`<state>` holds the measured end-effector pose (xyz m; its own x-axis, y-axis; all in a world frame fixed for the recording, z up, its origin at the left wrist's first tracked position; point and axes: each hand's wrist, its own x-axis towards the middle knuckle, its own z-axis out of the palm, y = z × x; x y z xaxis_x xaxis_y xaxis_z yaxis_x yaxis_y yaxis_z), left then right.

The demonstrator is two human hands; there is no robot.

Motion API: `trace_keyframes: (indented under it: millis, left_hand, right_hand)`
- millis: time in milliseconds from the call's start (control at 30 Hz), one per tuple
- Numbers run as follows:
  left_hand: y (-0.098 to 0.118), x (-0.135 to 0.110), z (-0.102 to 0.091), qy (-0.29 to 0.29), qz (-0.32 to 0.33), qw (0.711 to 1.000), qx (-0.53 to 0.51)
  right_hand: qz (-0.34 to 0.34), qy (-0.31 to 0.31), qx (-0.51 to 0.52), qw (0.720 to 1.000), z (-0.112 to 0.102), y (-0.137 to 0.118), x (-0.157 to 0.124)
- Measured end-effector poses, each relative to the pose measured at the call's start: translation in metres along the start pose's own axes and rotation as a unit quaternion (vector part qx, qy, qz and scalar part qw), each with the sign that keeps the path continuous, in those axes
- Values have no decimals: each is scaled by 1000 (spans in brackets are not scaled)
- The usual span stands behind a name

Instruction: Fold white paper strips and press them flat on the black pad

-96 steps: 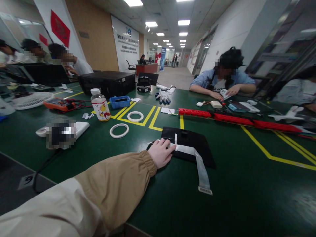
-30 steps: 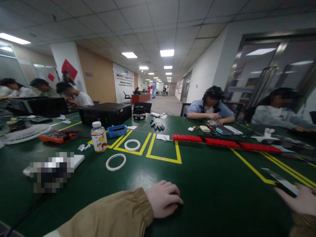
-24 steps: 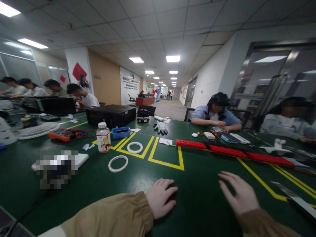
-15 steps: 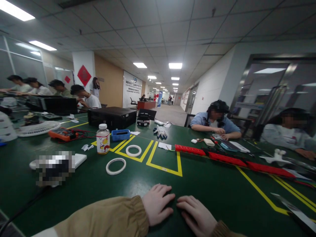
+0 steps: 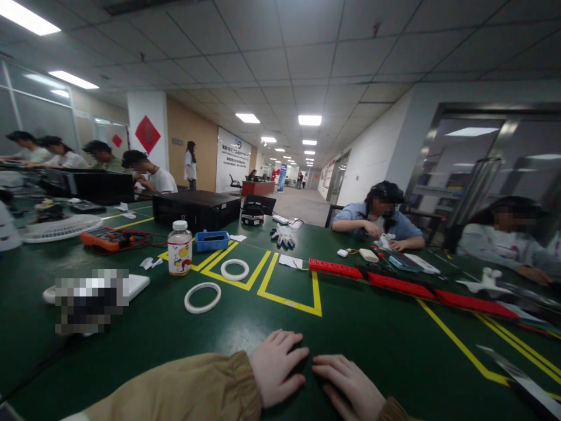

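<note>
My left hand [image 5: 279, 365] rests palm down on the green tabletop [image 5: 372, 333], fingers stretched forward and holding nothing. Just to its right lies my right hand [image 5: 348, 383], also flat, with its fingers extended and nothing under them that I can see. A small gap separates the two hands. Ahead of them, yellow tape outlines [image 5: 290, 303] mark the table. Two white tape rolls lie flat to the left: a nearer tape roll [image 5: 188, 303] and a farther tape roll [image 5: 223, 276].
Leftward stand a labelled bottle [image 5: 179, 252], a blue tray [image 5: 201, 242] and an orange multimeter [image 5: 105, 238]. Red strips [image 5: 401, 285] run to the right, past a pair of gloves [image 5: 283, 236]. A long blade-like piece [image 5: 521, 374] lies near right. Co-workers sit around the table.
Both hands stay in place. The view has shifted slightly. A standing person in the background has moved right, and the co-worker across the table now handles a white item.
</note>
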<state>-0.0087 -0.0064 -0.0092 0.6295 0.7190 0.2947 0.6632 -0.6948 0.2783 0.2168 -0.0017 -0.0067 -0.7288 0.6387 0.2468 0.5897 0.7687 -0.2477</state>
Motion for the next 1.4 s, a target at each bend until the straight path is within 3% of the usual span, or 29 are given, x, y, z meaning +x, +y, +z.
trace_keyframes:
  millis: [600, 800, 1033, 1200, 1300, 1400]
  left_hand:
    - [3, -1, -3, 2, -2, 1000, -1]
    - [6, -2, -8, -1, -6, 1000, -2]
    - [2, -1, -4, 0, -2, 1000, 3]
    - [-1, 0, 0, -5, 3, 1000, 6]
    - [-1, 0, 0, -4, 1, 1000, 7]
    - [0, 0, -1, -3, 0, 1000, 7]
  right_hand:
    - [0, -13, -15, 1000, -1, 4, -1]
    - [53, -26, -60, 996, -6, 15, -3]
    - [184, -72, -115, 973, -25, 57, -14]
    - [334, -96, -170, 922, -47, 94, -32]
    - [421, -71, -203, 881, -58, 126, -58]
    - [468, 5, -207, 859, -65, 171, -99]
